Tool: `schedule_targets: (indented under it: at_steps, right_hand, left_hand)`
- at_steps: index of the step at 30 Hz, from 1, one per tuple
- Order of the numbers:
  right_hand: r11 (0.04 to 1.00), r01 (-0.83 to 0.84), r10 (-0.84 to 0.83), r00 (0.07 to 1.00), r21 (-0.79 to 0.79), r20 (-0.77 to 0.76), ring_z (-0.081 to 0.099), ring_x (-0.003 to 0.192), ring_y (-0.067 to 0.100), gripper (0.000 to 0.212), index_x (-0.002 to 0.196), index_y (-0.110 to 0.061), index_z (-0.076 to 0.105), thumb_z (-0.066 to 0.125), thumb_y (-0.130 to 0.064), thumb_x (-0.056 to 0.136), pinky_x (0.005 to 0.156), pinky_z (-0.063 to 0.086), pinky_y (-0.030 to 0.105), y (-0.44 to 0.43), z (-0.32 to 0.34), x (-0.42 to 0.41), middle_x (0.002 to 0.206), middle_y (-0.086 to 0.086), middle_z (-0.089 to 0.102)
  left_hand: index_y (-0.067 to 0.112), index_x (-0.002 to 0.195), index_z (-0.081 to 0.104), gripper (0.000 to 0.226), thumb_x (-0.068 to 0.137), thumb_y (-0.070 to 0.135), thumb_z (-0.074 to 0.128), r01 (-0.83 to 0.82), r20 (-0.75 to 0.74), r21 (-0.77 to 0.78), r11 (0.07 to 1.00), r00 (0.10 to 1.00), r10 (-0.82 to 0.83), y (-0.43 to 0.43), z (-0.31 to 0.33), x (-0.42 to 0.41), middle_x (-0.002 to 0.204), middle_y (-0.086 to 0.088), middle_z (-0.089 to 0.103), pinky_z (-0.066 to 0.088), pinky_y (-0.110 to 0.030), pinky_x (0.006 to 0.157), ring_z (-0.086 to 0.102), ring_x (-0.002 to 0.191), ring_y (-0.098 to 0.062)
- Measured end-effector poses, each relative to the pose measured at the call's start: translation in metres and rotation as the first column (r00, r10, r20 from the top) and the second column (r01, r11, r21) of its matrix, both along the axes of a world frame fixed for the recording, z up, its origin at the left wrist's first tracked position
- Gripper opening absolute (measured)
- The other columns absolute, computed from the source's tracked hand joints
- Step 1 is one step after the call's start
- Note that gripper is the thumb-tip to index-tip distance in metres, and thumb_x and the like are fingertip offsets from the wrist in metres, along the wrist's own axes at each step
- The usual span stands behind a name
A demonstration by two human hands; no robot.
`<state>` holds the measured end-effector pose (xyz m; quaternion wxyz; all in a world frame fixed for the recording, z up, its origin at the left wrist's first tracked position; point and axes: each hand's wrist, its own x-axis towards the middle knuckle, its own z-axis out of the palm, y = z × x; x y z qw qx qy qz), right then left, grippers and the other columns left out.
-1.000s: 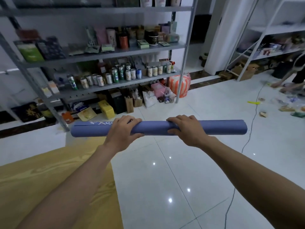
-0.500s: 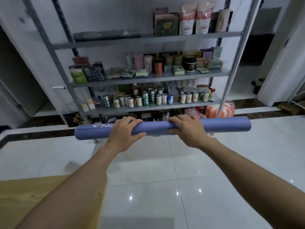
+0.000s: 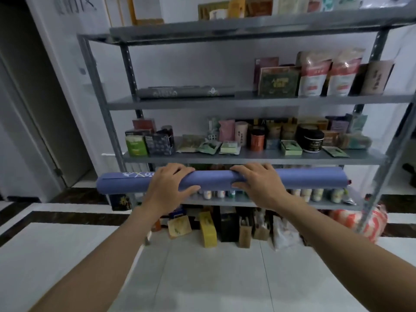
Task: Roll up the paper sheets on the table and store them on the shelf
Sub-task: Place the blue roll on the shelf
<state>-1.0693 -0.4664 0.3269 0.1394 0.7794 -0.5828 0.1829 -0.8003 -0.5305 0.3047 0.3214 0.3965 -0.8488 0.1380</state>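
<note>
Ahead, the grey metal shelf carries boxes, jars and pouches on its middle tiers, a row of cans lower down, and a dark roll lying flat higher up. The left hand and right hand grip the blue paper roll in mid-air just before the shelf, fingers curled over its top. It lies level, its long axis running left to right, parallel to the tiers.

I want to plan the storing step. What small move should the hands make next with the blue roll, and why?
Probably raise the blue roll toward the shelf board where a dark roll already lies. Both the left hand and right hand grip it level, below that board, and the lower boards look crowded.
</note>
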Motion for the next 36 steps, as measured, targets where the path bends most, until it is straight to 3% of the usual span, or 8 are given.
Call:
schedule_targets:
  at_steps: [15, 27, 31, 34, 36]
  right_hand:
    - [0.977, -0.113, 0.107, 0.993, -0.18, -0.043, 0.051, 0.109, 0.026, 0.04, 0.131, -0.027, 0.049, 0.045, -0.045, 0.096, 0.091, 0.035, 0.04, -0.331, 0.088, 0.012, 0.12, 0.003, 0.059]
    - [0.977, -0.114, 0.11, 0.993, -0.183, -0.031, 0.05, 0.116, 0.026, 0.044, 0.136, -0.027, 0.044, 0.046, -0.044, 0.096, 0.097, 0.032, 0.042, -0.537, 0.13, 0.031, 0.128, 0.003, 0.056]
    - [0.984, -0.043, 0.043, 0.999, -0.175, -0.007, 0.053, 0.113, 0.03, 0.045, 0.135, -0.026, 0.046, 0.048, -0.046, 0.094, 0.095, 0.039, 0.045, -0.592, 0.133, 0.049, 0.127, 0.006, 0.057]
    - [0.986, -0.017, 0.018, 1.0, -0.167, 0.009, 0.051, 0.115, 0.03, 0.045, 0.136, -0.024, 0.046, 0.047, -0.044, 0.096, 0.096, 0.033, 0.042, -0.625, 0.137, 0.062, 0.128, 0.005, 0.057]
    - [0.987, 0.014, -0.013, 1.0, -0.162, 0.007, 0.049, 0.118, 0.028, 0.043, 0.135, -0.025, 0.046, 0.046, -0.044, 0.096, 0.1, 0.03, 0.041, -0.645, 0.138, 0.069, 0.131, 0.003, 0.055]
  left_hand:
    - [0.015, 0.116, 0.062, 0.057, 0.086, 0.061, 0.046, -0.131, 0.037, -0.158, 0.979, 0.99, 0.138, -0.307, 0.094, 0.021, 0.107, -0.005, 0.065, 0.047, -0.04, 0.082, 0.059, 0.093, -0.025]
    - [0.015, 0.118, 0.061, 0.055, 0.087, 0.058, 0.047, -0.171, 0.045, -0.222, 0.96, 0.982, 0.185, -0.506, 0.138, 0.035, 0.107, -0.003, 0.064, 0.045, -0.038, 0.08, 0.056, 0.094, -0.024]
    - [0.016, 0.122, 0.058, 0.051, 0.088, 0.053, 0.053, -0.142, 0.053, -0.186, 0.972, 0.987, 0.154, -0.572, 0.145, 0.049, 0.113, -0.003, 0.063, 0.043, -0.039, 0.085, 0.056, 0.101, -0.025]
    - [0.017, 0.128, 0.055, 0.051, 0.09, 0.05, 0.054, -0.093, 0.05, -0.087, 0.992, 0.994, 0.098, -0.613, 0.151, 0.059, 0.12, -0.004, 0.06, 0.047, -0.04, 0.085, 0.056, 0.105, -0.027]
    - [0.02, 0.132, 0.051, 0.05, 0.091, 0.049, 0.053, -0.075, 0.067, -0.024, 0.997, 0.995, 0.076, -0.641, 0.153, 0.063, 0.125, -0.001, 0.056, 0.042, -0.034, 0.09, 0.052, 0.11, -0.024]
